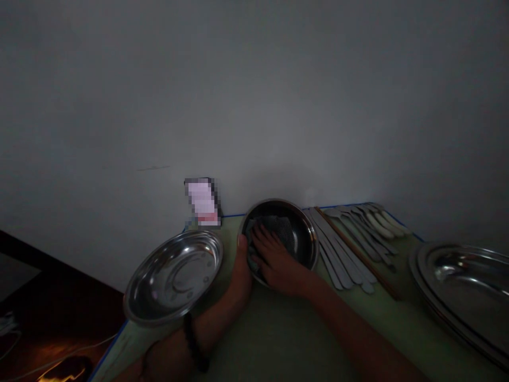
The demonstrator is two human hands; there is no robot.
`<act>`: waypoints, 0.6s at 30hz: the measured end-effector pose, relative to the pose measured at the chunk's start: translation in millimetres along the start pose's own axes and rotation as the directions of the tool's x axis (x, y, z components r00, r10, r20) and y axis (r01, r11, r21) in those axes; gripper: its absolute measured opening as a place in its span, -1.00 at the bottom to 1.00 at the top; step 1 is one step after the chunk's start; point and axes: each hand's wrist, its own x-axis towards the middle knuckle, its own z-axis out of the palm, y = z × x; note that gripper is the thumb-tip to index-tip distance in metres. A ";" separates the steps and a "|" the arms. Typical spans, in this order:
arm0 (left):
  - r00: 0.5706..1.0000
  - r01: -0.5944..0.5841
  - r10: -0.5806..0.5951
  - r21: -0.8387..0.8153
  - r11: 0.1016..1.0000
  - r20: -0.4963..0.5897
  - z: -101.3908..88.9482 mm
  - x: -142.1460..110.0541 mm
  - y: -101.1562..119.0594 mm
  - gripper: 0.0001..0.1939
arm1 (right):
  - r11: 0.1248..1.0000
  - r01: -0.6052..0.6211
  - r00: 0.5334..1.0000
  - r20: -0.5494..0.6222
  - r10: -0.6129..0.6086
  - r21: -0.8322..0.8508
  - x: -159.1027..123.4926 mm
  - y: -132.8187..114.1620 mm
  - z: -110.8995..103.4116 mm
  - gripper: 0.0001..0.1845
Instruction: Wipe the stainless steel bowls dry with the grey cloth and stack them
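Note:
A steel bowl point(304, 233) stands on the pale green table point(278, 339) near the wall. My right hand point(276, 260) lies inside it, fingers flat, pressing a grey cloth point(278, 225) against the bowl's inner wall. At the bowl's left rim my left hand point(241, 265) grips the edge, thumb up on the rim. A dark bead bracelet point(194, 342) circles my left wrist.
A shallow steel plate point(175, 276) sits at the table's left corner. Right of the bowl lie several flat utensils and spoons point(358, 239) with a brown chopstick point(361, 254). Stacked oval steel trays point(465, 292) fill the right side. A blurred-out phone point(203, 201) leans on the wall.

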 end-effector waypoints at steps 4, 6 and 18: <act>1.000 0.022 -0.022 -0.013 1.000 -0.015 7.2 -5.3 5.1 -0.79 | 0.998 0.024 1.000 -0.003 -0.024 0.057 -3.6 -0.6 -3.4 -0.36; 0.999 0.039 -0.040 -0.022 0.999 -0.007 9.7 -7.8 6.9 -0.76 | 0.997 0.024 0.999 -0.025 -0.022 0.071 -4.6 -1.1 -3.7 -0.36; 0.998 -0.032 0.033 0.023 0.999 -0.057 2.4 -7.2 5.4 -0.76 | 0.998 0.057 0.997 -0.051 -0.056 0.025 -7.3 -5.4 -3.4 -0.40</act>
